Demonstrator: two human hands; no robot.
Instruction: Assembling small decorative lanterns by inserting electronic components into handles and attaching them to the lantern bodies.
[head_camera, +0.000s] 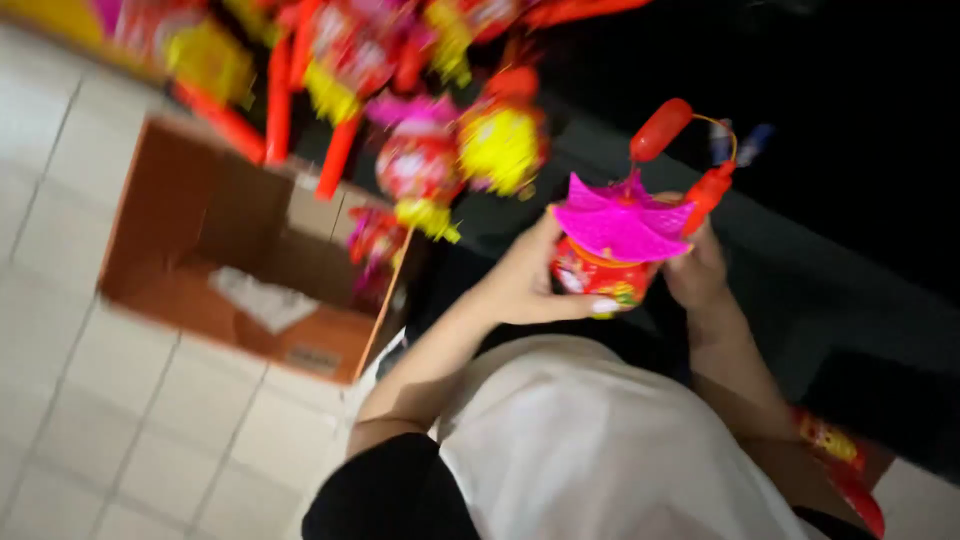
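Observation:
A small toy lantern (617, 240) with a magenta pointed roof, a red patterned body and a red handle on a wire is held between both hands. My left hand (525, 280) wraps around its left side and underside. My right hand (697, 265) grips its right side by the red handle end. The picture is blurred by motion.
Several similar red, yellow and pink lanterns (420, 140) hang in a cluster at upper left. An open cardboard box (190, 250) with white paper inside sits on the pale tiled floor (130, 440). More red packaged items (840, 460) lie at lower right. A dark surface fills the upper right.

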